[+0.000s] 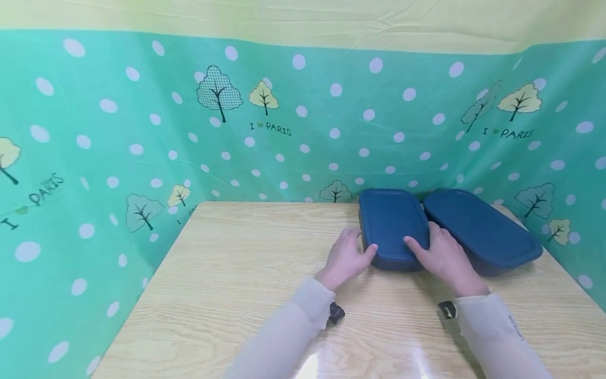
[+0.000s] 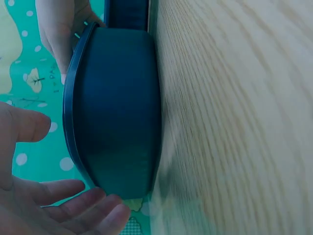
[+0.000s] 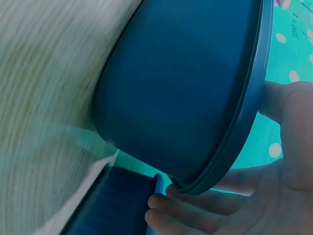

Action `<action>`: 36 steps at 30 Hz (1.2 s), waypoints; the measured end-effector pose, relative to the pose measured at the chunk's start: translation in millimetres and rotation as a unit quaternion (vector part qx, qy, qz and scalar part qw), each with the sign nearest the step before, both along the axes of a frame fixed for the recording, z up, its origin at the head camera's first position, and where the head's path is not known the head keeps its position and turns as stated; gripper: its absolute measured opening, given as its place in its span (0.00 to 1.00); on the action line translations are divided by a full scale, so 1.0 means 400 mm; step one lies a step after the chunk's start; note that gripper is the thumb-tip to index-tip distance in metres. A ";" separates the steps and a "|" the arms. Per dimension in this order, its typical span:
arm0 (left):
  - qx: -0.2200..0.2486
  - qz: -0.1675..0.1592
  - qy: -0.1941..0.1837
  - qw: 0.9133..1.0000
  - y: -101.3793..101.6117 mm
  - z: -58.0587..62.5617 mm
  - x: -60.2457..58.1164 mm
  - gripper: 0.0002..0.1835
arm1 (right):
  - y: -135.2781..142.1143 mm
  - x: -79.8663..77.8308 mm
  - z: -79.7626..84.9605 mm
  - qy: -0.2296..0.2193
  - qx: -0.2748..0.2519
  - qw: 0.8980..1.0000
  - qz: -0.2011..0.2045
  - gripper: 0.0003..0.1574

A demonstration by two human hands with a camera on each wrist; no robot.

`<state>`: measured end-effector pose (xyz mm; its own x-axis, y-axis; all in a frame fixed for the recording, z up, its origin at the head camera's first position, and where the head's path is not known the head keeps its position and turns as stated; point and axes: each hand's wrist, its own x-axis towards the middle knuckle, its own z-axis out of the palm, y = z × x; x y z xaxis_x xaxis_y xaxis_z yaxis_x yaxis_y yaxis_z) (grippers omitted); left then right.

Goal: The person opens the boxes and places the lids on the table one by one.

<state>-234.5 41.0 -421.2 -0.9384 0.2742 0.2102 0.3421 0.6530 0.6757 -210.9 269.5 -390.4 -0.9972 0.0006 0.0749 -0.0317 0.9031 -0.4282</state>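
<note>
A dark blue rectangular lidded container (image 1: 394, 223) stands on the wooden table, between both hands. My left hand (image 1: 347, 257) is at its near left corner, fingers extended along the side wall (image 2: 117, 112). In the left wrist view the left thumb (image 2: 34, 125) is apart from the lid rim. My right hand (image 1: 445, 256) grips the right edge of the same container, thumb over the lid and fingers round the side. The right wrist view shows the right thumb (image 3: 274, 100) against the rim and the fingertips (image 3: 159, 201) beside the corner.
A larger dark blue lidded container (image 1: 483, 226) stands at an angle just right of the first, close to the right hand. Behind the wooden table (image 1: 246, 295) hangs a green dotted cloth (image 1: 303, 152), which also runs along both sides.
</note>
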 end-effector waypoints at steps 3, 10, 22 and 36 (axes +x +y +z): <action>-0.001 0.001 -0.007 1.000 0.008 -0.001 0.001 0.33 | 0.006 -0.002 -0.001 0.002 -0.002 1.000 -0.001 0.52; 0.003 0.005 -0.026 1.000 0.019 -0.005 0.006 0.32 | 0.019 -0.008 0.001 -0.004 -0.004 1.000 0.002 0.34; 0.043 0.038 -0.071 0.996 0.036 -0.008 0.007 0.30 | 0.025 -0.004 0.004 -0.046 -0.015 0.999 -0.002 0.37; 0.099 0.035 -0.100 0.989 0.036 -0.008 0.006 0.23 | 0.033 -0.007 -0.001 -0.041 0.011 0.999 -0.003 0.37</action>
